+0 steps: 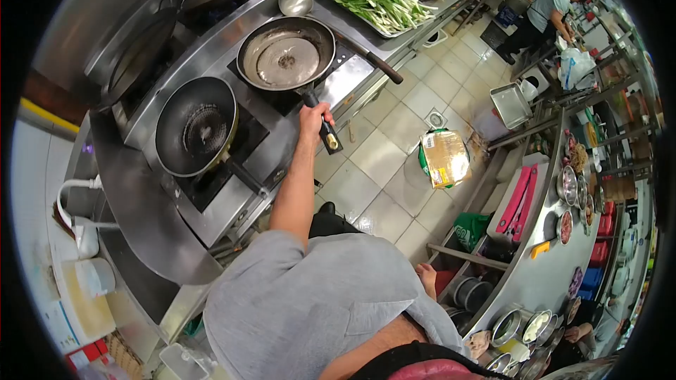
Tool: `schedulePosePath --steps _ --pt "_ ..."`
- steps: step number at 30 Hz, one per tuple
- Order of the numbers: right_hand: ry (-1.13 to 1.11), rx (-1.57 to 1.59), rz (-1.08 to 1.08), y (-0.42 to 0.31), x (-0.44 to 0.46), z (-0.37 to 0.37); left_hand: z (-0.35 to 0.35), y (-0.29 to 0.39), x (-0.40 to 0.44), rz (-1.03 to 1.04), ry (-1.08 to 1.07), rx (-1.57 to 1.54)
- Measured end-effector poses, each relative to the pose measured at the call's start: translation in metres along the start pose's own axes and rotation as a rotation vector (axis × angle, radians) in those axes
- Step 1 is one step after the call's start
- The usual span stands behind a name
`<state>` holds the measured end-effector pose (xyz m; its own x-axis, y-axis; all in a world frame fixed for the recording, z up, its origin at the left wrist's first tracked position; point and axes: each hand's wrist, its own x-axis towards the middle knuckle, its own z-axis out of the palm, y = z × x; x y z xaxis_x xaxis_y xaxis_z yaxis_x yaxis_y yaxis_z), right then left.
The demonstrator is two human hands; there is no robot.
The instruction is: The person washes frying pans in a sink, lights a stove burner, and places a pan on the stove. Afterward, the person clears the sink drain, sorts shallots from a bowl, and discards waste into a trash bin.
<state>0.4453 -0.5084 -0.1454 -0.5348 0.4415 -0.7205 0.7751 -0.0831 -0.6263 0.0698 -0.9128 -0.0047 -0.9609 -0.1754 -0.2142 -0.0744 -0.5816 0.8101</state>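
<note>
My left hand is closed round the black handle of a worn frying pan, whose inside is scuffed and browned. That pan sits over the cooktop at the top centre. A second, darker frying pan lies on the burner nearer to me, its handle pointing towards the counter edge. Beside my body on the right, my right hand hangs low with loosely parted fingers and nothing visible in it. Part of it is hidden by my grey shirt.
A tray of cut leafy greens and a metal ladle lie beyond the pan. Flat cardboard covers a bin on the tiled floor. On the right runs a steel counter with bowls. A co-worker bends at the far right.
</note>
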Motion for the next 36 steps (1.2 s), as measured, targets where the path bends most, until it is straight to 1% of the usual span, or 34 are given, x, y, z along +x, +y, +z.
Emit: schedulePosePath --steps 1,3,4,5,6,7,8,9,11,13,14,15,16,17,18,19,21,22,23,25,26,27,28,29,31,33,34,35,36 --pt "-0.011 -0.006 -0.002 0.005 0.003 -0.005 -0.001 0.0 0.002 0.0 -0.013 0.032" --pt "-0.091 -0.068 -0.014 0.015 0.01 -0.015 0.007 0.01 -0.004 -0.052 0.111 0.082" --pt "-0.108 -0.081 -0.023 0.02 0.015 -0.02 0.014 0.014 -0.01 0.058 0.249 0.213" --pt "-0.125 -0.054 -0.005 0.028 0.024 -0.024 0.003 0.015 -0.001 0.247 0.276 0.564" --pt "-0.142 -0.025 0.014 0.036 0.031 -0.028 -0.004 0.006 0.0 0.346 0.397 0.726" --pt "-0.165 -0.033 0.003 0.044 0.036 -0.033 0.011 0.023 -0.026 0.444 0.521 0.892" --pt "-0.191 -0.045 0.022 0.053 0.041 -0.037 0.011 0.041 -0.048 0.448 0.322 0.758" --pt "-0.216 -0.056 0.044 0.059 0.045 -0.039 0.019 0.063 -0.08 0.404 0.226 0.651" --pt "-0.284 -0.108 0.055 0.063 0.046 -0.043 0.021 0.115 -0.144 0.429 0.04 0.456" --pt "-0.274 -0.202 0.077 0.073 0.053 -0.042 0.012 0.169 -0.201 0.562 0.049 0.522" --pt "-0.268 -0.246 0.115 0.065 0.05 -0.036 -0.003 0.19 -0.22 0.652 0.095 0.517" --pt "-0.283 -0.266 0.103 0.068 0.06 -0.034 -0.023 0.209 -0.238 0.743 0.148 0.509" --pt "-0.303 -0.302 0.031 0.076 0.081 -0.032 -0.045 0.227 -0.256 0.799 0.215 0.493" --pt "-0.334 -0.345 -0.043 0.072 0.088 -0.023 -0.069 0.242 -0.275 0.858 0.294 0.482" --pt "-0.309 -0.446 -0.103 0.068 0.093 -0.013 -0.09 0.255 -0.292 0.91 0.393 0.42" --pt "-0.347 -0.493 -0.122 0.056 0.089 -0.001 -0.116 0.266 -0.307 0.93 0.454 0.427" --pt "-0.361 -0.646 -0.232 0.027 0.076 0.023 -0.178 0.277 -0.328 0.91 0.594 0.309" --pt "-0.357 -0.711 -0.283 0.017 0.067 0.036 -0.213 0.28 -0.333 0.923 0.598 0.185" --pt "-0.367 -0.735 -0.288 0.012 0.062 0.049 -0.248 0.285 -0.339 0.926 0.625 0.183" --pt "-0.323 -0.596 -0.311 -0.001 0.049 0.083 -0.32 0.304 -0.344 0.803 0.787 0.042" --pt "-0.319 -0.6 -0.313 -0.008 0.036 0.1 -0.365 0.316 -0.345 0.772 0.826 0.015" --pt "-0.339 -0.503 -0.297 -0.019 0.019 0.118 -0.401 0.328 -0.344 0.77 0.827 0.01" --pt "-0.356 -0.41 -0.277 -0.023 0.002 0.133 -0.435 0.339 -0.344 0.721 0.823 -0.157" --pt "-0.351 -0.416 -0.276 -0.019 -0.008 0.15 -0.471 0.351 -0.342 0.67 0.815 -0.322" --pt "-0.311 -0.277 -0.256 -0.01 -0.027 0.179 -0.538 0.373 -0.33 0.621 0.846 -0.335" --pt "-0.287 -0.36 -0.192 -0.006 -0.079 0.208 -0.579 0.39 -0.321 0.624 0.913 -0.347" --pt "-0.318 -0.416 -0.186 -0.004 -0.106 0.22 -0.597 0.402 -0.314 0.613 0.912 -0.344" --pt "-0.302 -0.407 -0.171 0.005 -0.117 0.229 -0.612 0.414 -0.307 0.593 0.903 -0.335" --pt "-0.351 -0.429 -0.165 0.015 -0.128 0.23 -0.625 0.422 -0.3 0.648 0.876 -0.387"
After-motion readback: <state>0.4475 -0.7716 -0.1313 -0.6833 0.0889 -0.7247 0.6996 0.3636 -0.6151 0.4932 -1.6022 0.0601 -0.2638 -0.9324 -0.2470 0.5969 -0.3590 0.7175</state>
